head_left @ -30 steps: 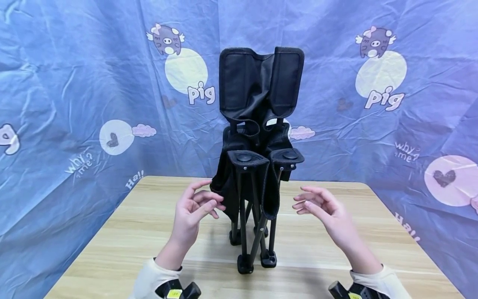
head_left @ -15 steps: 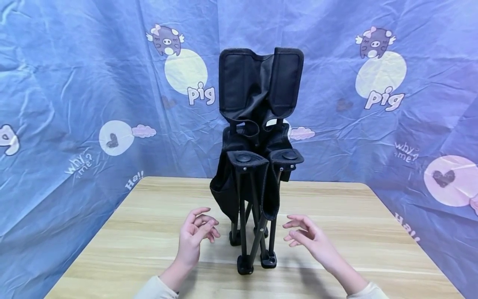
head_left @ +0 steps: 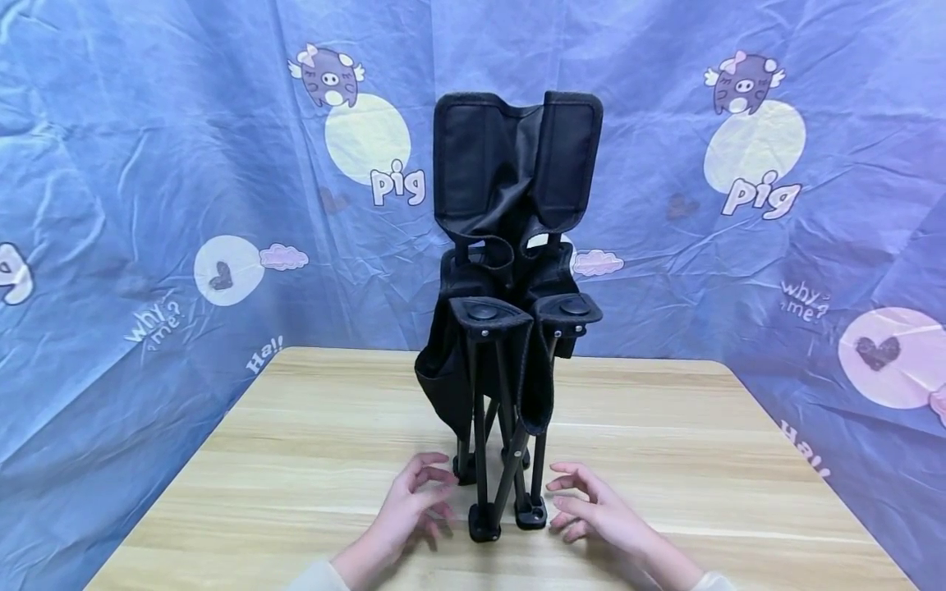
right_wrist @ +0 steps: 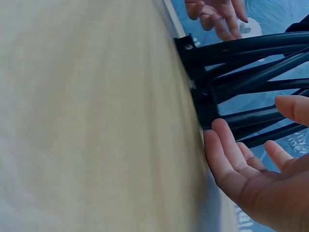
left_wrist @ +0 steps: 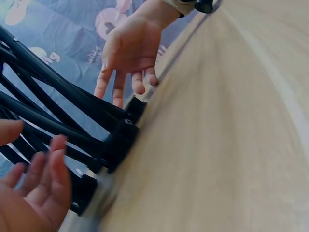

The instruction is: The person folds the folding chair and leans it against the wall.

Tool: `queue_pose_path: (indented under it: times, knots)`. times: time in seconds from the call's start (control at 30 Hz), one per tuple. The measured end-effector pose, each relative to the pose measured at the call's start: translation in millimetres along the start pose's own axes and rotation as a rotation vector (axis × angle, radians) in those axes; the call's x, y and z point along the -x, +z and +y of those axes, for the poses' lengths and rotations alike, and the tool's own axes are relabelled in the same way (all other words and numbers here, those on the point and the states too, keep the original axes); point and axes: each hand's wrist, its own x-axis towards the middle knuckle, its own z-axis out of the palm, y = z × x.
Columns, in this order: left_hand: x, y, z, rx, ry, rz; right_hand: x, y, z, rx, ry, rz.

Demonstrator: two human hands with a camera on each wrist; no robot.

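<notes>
A black folding camp chair [head_left: 480,369] stands upright and folded on the wooden table, its fabric back bunched at the top and its thin legs gathered close together. My left hand [head_left: 415,502] is beside the feet on the left, fingers relaxed and slightly bent, holding nothing. On the other side, my right hand [head_left: 591,507] has its fingertips right by the front right foot [head_left: 530,515], palm turned inward. In the right wrist view, the fingertips [right_wrist: 219,126] overlap a black plastic foot. The left wrist view shows both hands flanking the dark leg tubes [left_wrist: 63,87].
The light wood table [head_left: 296,427] extends around the chair on all sides. Behind it hangs a blue curtain [head_left: 643,164] printed with pigs, moons and words, close to the table's back edge.
Both hands have moved down from beside the chair's middle to its feet near the tabletop, the right also drawing inward. The chair has stayed in place.
</notes>
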Motion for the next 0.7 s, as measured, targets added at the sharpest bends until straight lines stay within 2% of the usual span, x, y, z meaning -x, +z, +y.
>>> queue_pose_path:
  times: [0.1, 0.23, 0.47, 0.6, 0.7]
  knots:
    - [1.0, 0.8, -8.2, 0.008, -0.075, -0.092, -2, 2, 6, -0.054, 0.025, -0.020]
    - [1.4, 3.5, -15.7, 0.020, -0.131, -0.162, -3, 4, 11, -0.104, 0.054, -0.045]
    - [-0.8, 8.7, -19.6, 0.002, -0.195, -0.229, -7, 5, 15, -0.115, 0.079, -0.103]
    - [-2.7, 11.5, -22.3, 0.025, -0.204, -0.265, -10, 4, 17, -0.112, 0.084, -0.145]
    - [-4.4, 13.3, -24.5, 0.057, -0.199, -0.267, -14, 2, 19, -0.132, 0.089, -0.183]
